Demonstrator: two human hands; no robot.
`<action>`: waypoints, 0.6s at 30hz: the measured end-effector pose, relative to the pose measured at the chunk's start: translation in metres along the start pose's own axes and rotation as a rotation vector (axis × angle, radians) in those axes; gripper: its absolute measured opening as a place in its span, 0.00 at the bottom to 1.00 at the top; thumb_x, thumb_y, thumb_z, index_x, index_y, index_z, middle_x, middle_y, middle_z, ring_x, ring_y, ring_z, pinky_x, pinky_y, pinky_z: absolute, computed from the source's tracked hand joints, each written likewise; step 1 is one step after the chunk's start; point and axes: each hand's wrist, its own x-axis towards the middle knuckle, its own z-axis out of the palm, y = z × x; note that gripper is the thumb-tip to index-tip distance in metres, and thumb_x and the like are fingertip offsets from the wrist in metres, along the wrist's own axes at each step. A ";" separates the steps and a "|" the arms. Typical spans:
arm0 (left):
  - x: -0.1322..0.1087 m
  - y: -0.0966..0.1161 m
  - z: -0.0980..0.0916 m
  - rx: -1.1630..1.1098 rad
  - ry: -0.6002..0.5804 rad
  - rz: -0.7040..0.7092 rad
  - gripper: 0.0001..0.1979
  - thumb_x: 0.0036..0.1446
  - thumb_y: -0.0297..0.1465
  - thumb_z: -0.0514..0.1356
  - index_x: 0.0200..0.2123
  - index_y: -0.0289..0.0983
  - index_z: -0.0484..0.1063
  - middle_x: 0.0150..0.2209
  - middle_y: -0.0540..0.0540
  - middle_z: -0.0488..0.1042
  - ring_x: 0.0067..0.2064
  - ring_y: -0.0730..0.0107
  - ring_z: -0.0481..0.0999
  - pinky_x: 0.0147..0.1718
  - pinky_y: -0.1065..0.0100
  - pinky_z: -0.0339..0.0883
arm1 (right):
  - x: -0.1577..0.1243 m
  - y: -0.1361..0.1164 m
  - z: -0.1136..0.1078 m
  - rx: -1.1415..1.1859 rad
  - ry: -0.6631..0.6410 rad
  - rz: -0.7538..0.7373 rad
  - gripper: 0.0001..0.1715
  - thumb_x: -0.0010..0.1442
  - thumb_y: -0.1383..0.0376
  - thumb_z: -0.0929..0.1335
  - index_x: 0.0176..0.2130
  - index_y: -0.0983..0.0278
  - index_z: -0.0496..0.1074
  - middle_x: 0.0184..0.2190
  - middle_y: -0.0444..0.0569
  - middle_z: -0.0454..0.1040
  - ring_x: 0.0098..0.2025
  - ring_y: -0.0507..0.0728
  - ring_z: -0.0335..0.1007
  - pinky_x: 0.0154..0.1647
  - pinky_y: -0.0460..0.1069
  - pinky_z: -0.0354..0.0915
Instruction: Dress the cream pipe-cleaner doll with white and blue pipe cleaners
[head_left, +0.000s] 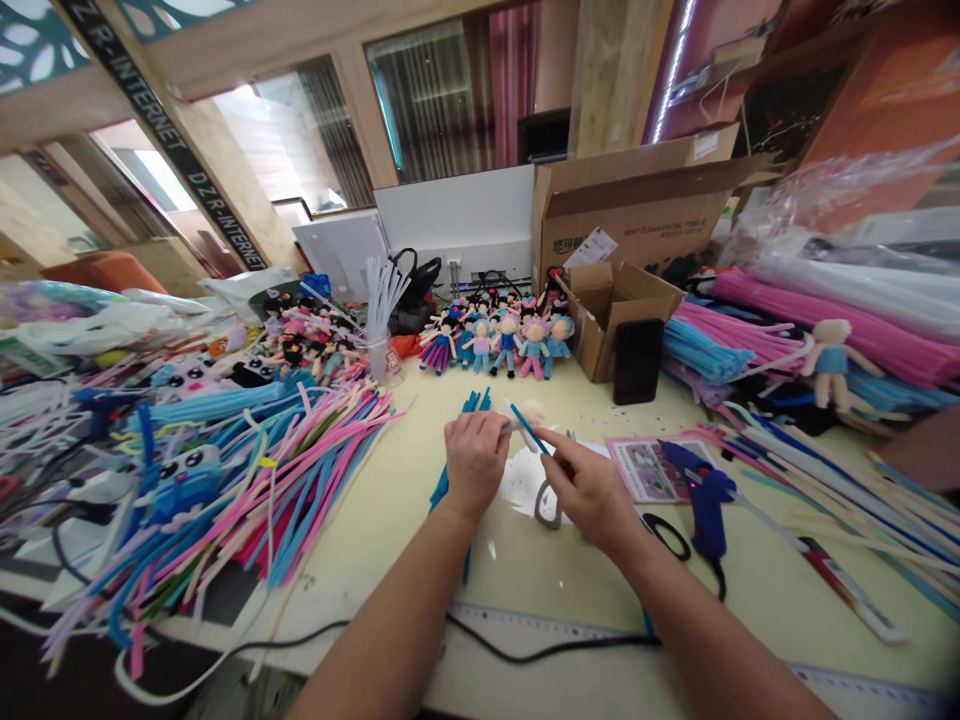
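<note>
Head view: a pale yellow counter (559, 575) spreads under everything, crowded at both sides. Behind it slants a dark band (165, 130) lettered in white, "DZR-INTERNET", the name coming round twice, cut off at the top. A big cardboard box (637, 215) stands at the back with Chinese characters and a line of print that I make out as "SOFT CLEAN FACIAL", the last word blurred. To the left lies a heap of fuzzy stems (300, 480) in pink, blue, white and green. A cluster of little dolls (508, 340) sits at the rear, the front ones lined up in blue and pink outfits.

Over the middle of the counter, the person's two hands work close together. The right hand (589, 490) pinches between thumb and fingers; the left hand (474, 458) is curled, its fingertips closed on something small. Right of them lies a pink-edged card (637, 470), its print too tiny to read, and next to that a dark blue glue gun (705, 500).

What the right hand grips is a blue stem (529, 428), short, slim and straight, tilted up toward the left hand, with something pale alongside. Smallest of all is the whitish piece (512, 426) in the left fingertips, mostly hidden.
</note>
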 end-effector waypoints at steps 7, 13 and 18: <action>-0.003 -0.005 0.010 -0.091 0.001 0.019 0.10 0.53 0.24 0.58 0.41 0.37 0.66 0.34 0.46 0.72 0.38 0.65 0.71 0.40 0.63 0.62 | 0.000 0.000 0.003 -0.067 -0.039 0.014 0.23 0.59 0.66 0.60 0.51 0.65 0.71 0.25 0.47 0.75 0.26 0.53 0.69 0.33 0.47 0.64; -0.005 -0.007 0.013 -0.135 -0.023 0.010 0.17 0.53 0.23 0.57 0.48 0.37 0.64 0.36 0.44 0.71 0.39 0.64 0.71 0.41 0.63 0.67 | -0.001 0.001 0.006 -0.103 -0.046 -0.022 0.23 0.59 0.67 0.60 0.52 0.66 0.71 0.28 0.49 0.77 0.29 0.54 0.71 0.37 0.48 0.66; -0.004 -0.007 0.015 -0.159 -0.013 0.019 0.17 0.53 0.22 0.56 0.47 0.37 0.65 0.37 0.44 0.70 0.40 0.64 0.71 0.43 0.61 0.68 | -0.001 0.002 0.008 -0.114 -0.050 -0.026 0.23 0.59 0.68 0.59 0.52 0.66 0.70 0.31 0.50 0.78 0.30 0.55 0.72 0.39 0.48 0.66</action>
